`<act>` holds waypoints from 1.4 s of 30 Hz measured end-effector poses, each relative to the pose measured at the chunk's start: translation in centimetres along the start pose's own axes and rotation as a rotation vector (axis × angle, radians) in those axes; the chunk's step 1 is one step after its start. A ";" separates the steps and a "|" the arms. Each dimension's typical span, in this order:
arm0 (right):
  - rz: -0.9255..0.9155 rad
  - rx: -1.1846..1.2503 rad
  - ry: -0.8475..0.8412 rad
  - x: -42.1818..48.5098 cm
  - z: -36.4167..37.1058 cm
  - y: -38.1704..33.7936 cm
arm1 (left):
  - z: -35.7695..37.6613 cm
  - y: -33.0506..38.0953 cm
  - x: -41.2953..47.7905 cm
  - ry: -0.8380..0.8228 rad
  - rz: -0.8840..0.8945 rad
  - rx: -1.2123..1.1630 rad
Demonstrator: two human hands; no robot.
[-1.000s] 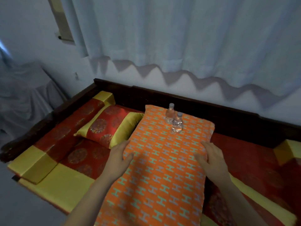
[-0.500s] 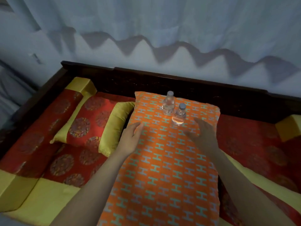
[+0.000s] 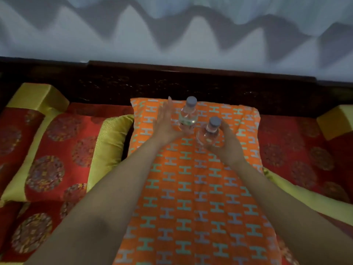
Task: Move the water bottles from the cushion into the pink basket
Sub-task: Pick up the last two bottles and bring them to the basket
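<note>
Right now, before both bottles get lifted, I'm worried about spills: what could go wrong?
The far bottle stands on the soft orange cushion; the left hand is open beside it, not gripping, and could tip it. The near bottle, which the right hand curls round, stands close by and may knock it when lifted.

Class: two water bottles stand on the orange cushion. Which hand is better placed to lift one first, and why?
Right. The right hand curls round the nearer bottle, while the left hand, fingers straight, is only beside the farther bottle, not gripping it.
</note>
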State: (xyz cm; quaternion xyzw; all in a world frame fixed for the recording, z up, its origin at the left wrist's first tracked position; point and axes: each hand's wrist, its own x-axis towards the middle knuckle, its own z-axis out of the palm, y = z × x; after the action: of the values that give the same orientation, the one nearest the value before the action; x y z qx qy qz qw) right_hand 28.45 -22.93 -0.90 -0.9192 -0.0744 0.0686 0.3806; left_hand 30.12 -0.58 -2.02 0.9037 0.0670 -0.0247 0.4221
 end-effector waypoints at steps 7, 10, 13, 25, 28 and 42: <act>0.005 0.089 0.075 0.4 1.6 1.2 | 3.9 0.1 5.3 -0.112 0.170 -0.090; 0.046 0.152 0.057 0.8 1.9 0.6 | 4.1 0.2 5.7 -0.078 0.125 -0.101; 0.098 0.198 0.084 1.0 2.2 0.0 | 3.6 0.2 4.6 -0.018 0.088 -0.097; 0.047 0.375 0.227 -4.6 -3.1 -1.4 | -5.7 1.4 -7.3 0.113 -0.032 -0.249; -0.028 0.417 0.229 -6.4 -6.2 -2.9 | -8.2 4.5 -10.8 0.156 0.001 -0.330; -0.179 0.425 0.311 -20.7 -18.0 -8.8 | -9.8 17.2 -27.3 0.266 0.210 -0.343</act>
State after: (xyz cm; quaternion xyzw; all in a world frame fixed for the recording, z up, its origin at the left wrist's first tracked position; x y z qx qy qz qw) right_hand 10.74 -33.12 19.44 -0.8080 -0.0797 -0.0932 0.5763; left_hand 5.47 -6.72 20.16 0.8160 0.0310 0.1502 0.5574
